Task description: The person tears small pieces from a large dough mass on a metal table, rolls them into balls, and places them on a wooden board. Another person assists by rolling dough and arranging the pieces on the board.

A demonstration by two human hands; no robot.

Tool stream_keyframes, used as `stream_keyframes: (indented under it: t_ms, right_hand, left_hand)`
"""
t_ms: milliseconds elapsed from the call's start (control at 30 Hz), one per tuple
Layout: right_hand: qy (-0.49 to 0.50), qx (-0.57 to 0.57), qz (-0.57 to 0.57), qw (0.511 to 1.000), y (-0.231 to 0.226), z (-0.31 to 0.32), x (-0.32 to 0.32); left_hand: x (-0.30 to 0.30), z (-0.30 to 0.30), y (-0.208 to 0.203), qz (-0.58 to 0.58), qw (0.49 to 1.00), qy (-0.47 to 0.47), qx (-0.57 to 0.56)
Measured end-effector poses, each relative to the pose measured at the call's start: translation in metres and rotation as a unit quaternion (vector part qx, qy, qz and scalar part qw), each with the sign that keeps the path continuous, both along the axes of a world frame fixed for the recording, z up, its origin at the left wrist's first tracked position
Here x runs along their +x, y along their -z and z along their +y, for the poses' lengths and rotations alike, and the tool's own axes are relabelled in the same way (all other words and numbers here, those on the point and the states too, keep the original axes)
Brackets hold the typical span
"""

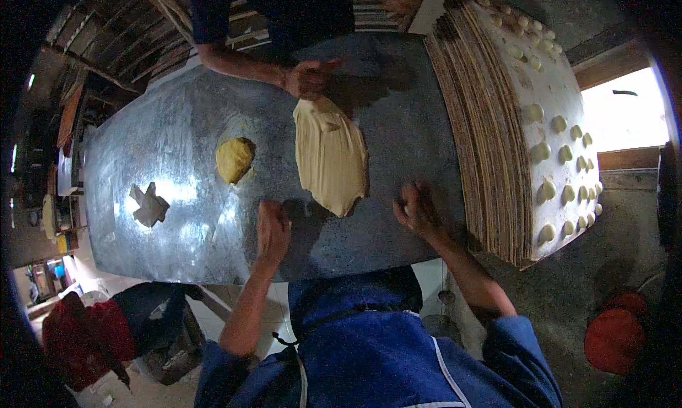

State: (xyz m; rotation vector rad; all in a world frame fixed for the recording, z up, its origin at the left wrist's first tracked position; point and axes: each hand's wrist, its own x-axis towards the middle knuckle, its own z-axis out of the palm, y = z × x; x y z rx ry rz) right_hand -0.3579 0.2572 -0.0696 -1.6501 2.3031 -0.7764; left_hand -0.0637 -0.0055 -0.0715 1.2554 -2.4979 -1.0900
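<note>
Dough risk: the long pale dough (330, 156) could tear or thin unevenly, I judge, if the co-worker's hand (310, 80) at its upper end pulled while the underside stuck to the bench (405, 110)
Dough place: centre of the frame, between and mostly above the 2 nearer hands, apart from both
Left hand (273, 227): lower left of the dough, fingers curled, whether closed cannot be told
Right hand (419, 209): lower right of it, likewise curled and unclear
</note>
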Motion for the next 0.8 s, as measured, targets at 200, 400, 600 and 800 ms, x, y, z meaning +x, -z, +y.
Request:
stream_keyframes:
  t_ms: [200, 400, 600, 800]
  right_hand:
    - [0.050, 0.027, -0.125, 0.991, -0.016, -0.023, 0.070]
    - [0.082, -0.007, -0.111, 0.990, -0.016, -0.026, 0.066]
    - [-0.003, -0.125, 0.003, 0.992, 0.041, 0.036, 0.044]
    - [0.141, -0.117, -0.013, 0.983, -0.016, -0.020, 0.070]
  left_hand:
    - [0.008, 0.067, 0.018, 0.117, 0.963, 0.083, -0.229]
    - [-0.003, 0.034, -0.020, 0.069, 0.979, -0.022, -0.189]
    - [0.038, 0.025, -0.071, 0.095, 0.993, 0.069, -0.026]
    - [0.034, -0.015, -0.078, -0.029, 0.938, 0.329, -0.101]
